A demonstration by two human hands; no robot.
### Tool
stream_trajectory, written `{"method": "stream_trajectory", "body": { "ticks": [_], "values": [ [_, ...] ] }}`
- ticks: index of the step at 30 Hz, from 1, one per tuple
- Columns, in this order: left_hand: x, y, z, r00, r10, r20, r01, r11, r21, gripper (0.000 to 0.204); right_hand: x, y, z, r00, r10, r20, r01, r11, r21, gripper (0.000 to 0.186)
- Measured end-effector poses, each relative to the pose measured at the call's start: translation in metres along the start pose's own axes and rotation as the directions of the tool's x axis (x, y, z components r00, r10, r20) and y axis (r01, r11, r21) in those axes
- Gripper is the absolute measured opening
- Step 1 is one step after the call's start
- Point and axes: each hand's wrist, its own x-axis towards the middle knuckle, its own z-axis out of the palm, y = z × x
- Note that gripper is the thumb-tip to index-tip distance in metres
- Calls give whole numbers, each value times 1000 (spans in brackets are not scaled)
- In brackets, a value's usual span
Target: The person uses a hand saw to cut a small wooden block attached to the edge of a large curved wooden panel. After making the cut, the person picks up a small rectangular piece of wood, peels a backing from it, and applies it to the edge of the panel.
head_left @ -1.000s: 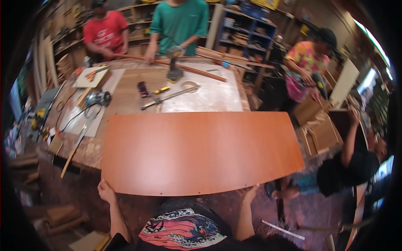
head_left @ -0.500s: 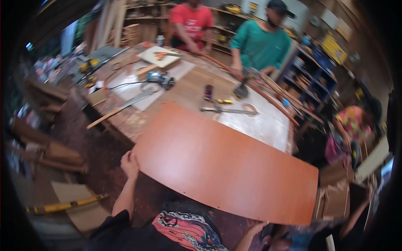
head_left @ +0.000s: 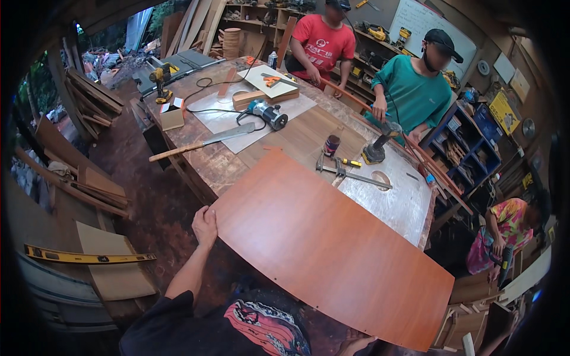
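Left hand: well apart from the right, closed on the near left corner of the orange-brown panel!
Right hand: down low, tucked under the near edge towards the right end; mostly hidden, so can't tell how tightly closed.
Panel position: spread out ahead of both hands, slanting down to the right, reaching over the table; can't tell whether resting on it.
Panel handling: probably lightish for such breadth, stiff with perhaps a little flex, smooth and likely slippery; corners apt to chip.
Panel hold: best by the edges, near each end, fingers underneath, off that shiny face.
Tabletop beyond: bar clamp, upright cordless tool, blue-and-black power tool.
Far side: co-worker in red, co-worker in teal.
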Motion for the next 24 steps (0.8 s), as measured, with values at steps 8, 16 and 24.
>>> {"method": "stream_trajectory", "body": {
  "ticks": [8,16,24],
  "values": [
    [1,9,-1,999,-10,52,4,995,104,37,0,-1,-7,999,5,-35,-9,995,-96,99],
    [28,36,-3,907,393,151,-416,891,184,22,8,0,-26,990,27,-135,-48,988,-148,95],
    [161,88,126,781,504,369,-534,845,-25,25,-16,-1,-31,971,-28,-236,-17,983,-185,79]
  ]
}}
